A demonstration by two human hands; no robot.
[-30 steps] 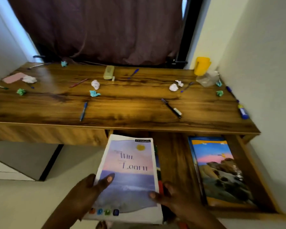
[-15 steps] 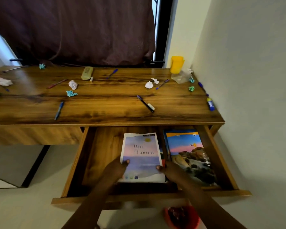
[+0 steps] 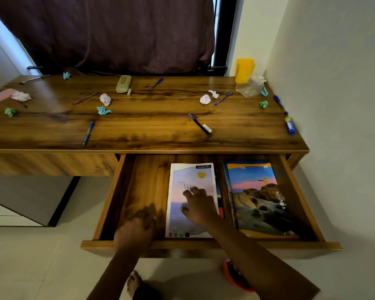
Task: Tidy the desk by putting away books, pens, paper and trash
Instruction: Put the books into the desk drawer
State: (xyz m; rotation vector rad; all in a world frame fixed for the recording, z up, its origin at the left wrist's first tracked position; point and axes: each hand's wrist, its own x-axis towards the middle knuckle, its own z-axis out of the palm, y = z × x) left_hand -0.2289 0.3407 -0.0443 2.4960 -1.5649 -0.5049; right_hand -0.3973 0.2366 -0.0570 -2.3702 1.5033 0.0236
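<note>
The desk's drawer (image 3: 204, 244) stands pulled out. A pastel "classmate" notebook (image 3: 191, 178) lies flat inside it, on top of other books, and my right hand (image 3: 198, 205) rests on its cover with fingers spread. My left hand (image 3: 136, 231), blurred, hovers over the drawer's front left corner and holds nothing. A landscape-cover book (image 3: 256, 198) lies at the drawer's right. On the desk (image 3: 160, 128) lie several pens, among them a blue pen (image 3: 88, 132) and a black pen (image 3: 199, 124), plus crumpled paper such as a white ball (image 3: 105, 99) and a teal ball (image 3: 103, 110).
A yellow cup (image 3: 244, 70) and a clear plastic bag (image 3: 249, 88) stand at the back right corner by the wall. A pale pencil case (image 3: 123, 83) lies at the back, a glue stick (image 3: 289, 126) at the right edge. A red bin (image 3: 236, 278) sits on the floor.
The notebook went from being held in both hands down into the drawer. My left hand has let go and moved left; my right hand now lies flat on the cover.
</note>
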